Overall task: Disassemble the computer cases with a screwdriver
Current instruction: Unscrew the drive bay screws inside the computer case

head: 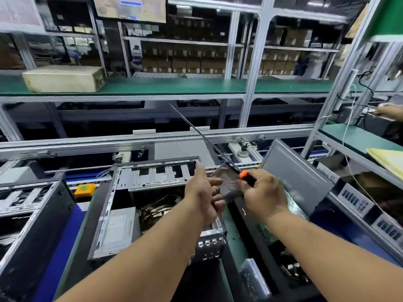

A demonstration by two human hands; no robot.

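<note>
An open computer case (122, 214) lies on its side on the bench in front of me, its drive cage and cables showing. My right hand (265, 194) grips a screwdriver (200, 136) by its black and orange handle, the long shaft pointing up and to the left. My left hand (205, 196) holds one edge of a small flat metal part (227, 182) that is lifted between both hands above the case. The right hand's fingers also touch that part. A second opened case (285, 253) lies to the right.
Another case (28, 225) sits at the left. A grey side panel (292, 171) leans at the right. An orange block (84, 189) sits by the conveyor rail. A beige box (64, 78) rests on the green shelf. Another person's hand (390, 111) shows far right.
</note>
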